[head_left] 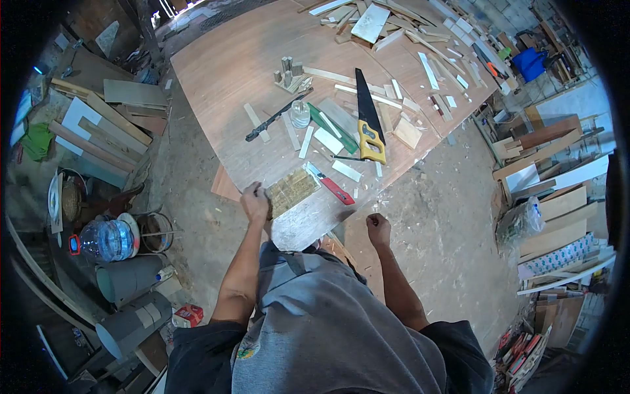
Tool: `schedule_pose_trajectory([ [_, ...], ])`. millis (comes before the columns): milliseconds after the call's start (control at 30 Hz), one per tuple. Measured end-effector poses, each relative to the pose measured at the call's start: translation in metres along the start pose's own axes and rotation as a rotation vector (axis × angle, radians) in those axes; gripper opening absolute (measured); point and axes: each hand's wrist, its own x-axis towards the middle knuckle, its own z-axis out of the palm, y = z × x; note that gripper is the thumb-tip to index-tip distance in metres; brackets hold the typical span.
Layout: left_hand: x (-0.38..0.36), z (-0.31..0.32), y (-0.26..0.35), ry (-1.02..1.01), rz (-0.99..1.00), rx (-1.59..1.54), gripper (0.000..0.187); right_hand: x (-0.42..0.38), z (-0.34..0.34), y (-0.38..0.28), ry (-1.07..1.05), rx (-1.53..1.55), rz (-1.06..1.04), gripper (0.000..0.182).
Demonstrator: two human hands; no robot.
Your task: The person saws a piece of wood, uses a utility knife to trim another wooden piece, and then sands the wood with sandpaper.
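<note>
My left hand is at the left edge of a flat, yellowish-brown panel that looks made of small wooden pieces. Its fingers are curled against that edge. Beyond the table's near edge, my right hand hangs over the floor with its fingers closed; whether something small is in them is hidden. A red utility knife lies just right of the panel. Farther up are a hand saw with a yellow handle, a clear jar and a green strip.
Wood strips and offcuts are heaped at the far end of the table. Small wooden blocks stand near a dark bar. On the left floor are a large water bottle and grey cylinders. Boards lean at right.
</note>
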Motion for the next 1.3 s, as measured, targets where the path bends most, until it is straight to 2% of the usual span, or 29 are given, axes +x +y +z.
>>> schedule_pose_trajectory([
  [33,-0.002,0.005,0.012,0.005,0.043,-0.078,0.017,0.001,0.003,0.001,-0.004,0.004,0.001,0.016],
  [100,-0.014,0.014,0.048,-0.221,-0.026,-0.122,0.017,0.001,0.01,0.001,0.005,-0.015,-0.055,0.018],
  [200,-0.025,0.043,0.081,-0.339,0.059,-0.158,0.017,-0.011,0.025,-0.002,-0.008,0.031,-0.107,0.02],
  [267,-0.028,0.048,0.109,-0.413,-0.067,-0.206,0.021,-0.041,0.026,-0.011,-0.016,0.029,-0.03,0.021],
  [300,-0.027,0.054,0.11,-0.435,-0.055,-0.208,0.021,-0.049,0.025,-0.017,-0.037,0.027,0.015,0.022],
  [367,-0.017,0.077,0.107,-0.339,-0.056,-0.441,0.026,-0.084,0.019,-0.009,-0.02,-0.035,0.064,0.024],
  [400,-0.012,0.091,0.093,-0.223,0.132,-0.427,0.026,-0.106,0.014,-0.001,-0.023,-0.065,0.117,0.024],
  [433,-0.007,0.085,0.094,-0.229,0.133,-0.437,0.026,-0.128,0.012,0.014,-0.007,-0.032,0.18,0.024],
  [500,-0.008,0.054,0.091,-0.375,0.089,-0.279,0.022,-0.181,0.007,0.052,0.026,-0.033,0.284,0.022],
  [567,-0.011,0.03,0.06,-0.363,0.134,-0.248,0.02,-0.229,-0.001,0.086,0.063,-0.061,0.354,0.021],
  [633,-0.011,0.014,0.028,-0.038,0.381,-0.142,0.019,-0.254,-0.009,0.104,0.091,-0.055,0.374,0.02],
  [667,-0.016,0.0,0.027,-0.034,0.379,-0.147,0.019,-0.265,-0.013,0.112,0.101,0.005,0.46,0.021],
  [700,-0.022,-0.021,0.032,-0.176,0.212,-0.215,0.018,-0.269,-0.015,0.115,0.109,0.062,0.547,0.024],
  [733,-0.023,-0.041,0.042,-0.316,0.043,-0.282,0.017,-0.264,-0.014,0.116,0.109,0.055,0.542,0.024],
  [767,-0.022,-0.057,0.056,-0.309,0.039,-0.289,0.017,-0.254,-0.012,0.116,0.09,0.019,0.504,0.023],
  [833,-0.028,-0.093,0.104,-1.109,-0.1,-0.553,0.021,-0.223,-0.013,0.104,0.052,-0.148,0.388,0.025],
  [900,-0.044,-0.154,0.206,-1.213,-0.068,-0.95,0.036,-0.178,-0.012,0.085,0.036,-0.297,0.243,0.032],
  [933,-0.053,-0.178,0.241,-1.235,0.037,-1.215,0.039,-0.157,-0.017,0.06,0.028,-0.322,0.197,0.031],
  [967,-0.049,-0.213,0.277,-1.452,-0.029,-1.478,0.042,-0.139,-0.012,0.07,0.125,-0.178,0.027,0.028],
  [1000,-0.051,-0.226,0.308,-1.57,0.137,-1.876,0.048,-0.121,-0.009,0.08,0.055,-0.193,0.163,0.021],
  [1033,-0.053,-0.226,0.337,-1.503,0.594,-2.115,0.057,-0.107,-0.014,0.054,0.053,-0.177,0.103,0.014],
  [1067,-0.06,-0.247,0.358,-1.503,0.555,-2.08,0.057,-0.101,-0.021,0.023,0.077,-0.108,0.06,0.016],
  [1133,-0.078,-0.284,0.389,-1.238,0.225,-2.486,0.076,-0.088,-0.026,0.011,0.088,-0.031,0.005,0.015],
  [1167,-0.09,-0.285,0.391,-1.237,0.243,-2.457,0.076,-0.082,-0.03,0.015,0.065,-0.03,0.0,0.012],
  [1233,-0.106,-0.281,0.397,-1.025,0.126,-2.649,0.052,-0.074,-0.046,0.014,0.079,-0.064,-0.039,0.013],
  [1300,-0.104,-0.269,0.4,-1.003,0.151,-2.653,0.05,-0.064,-0.055,0.015,0.062,-0.124,-0.085,0.014],
])
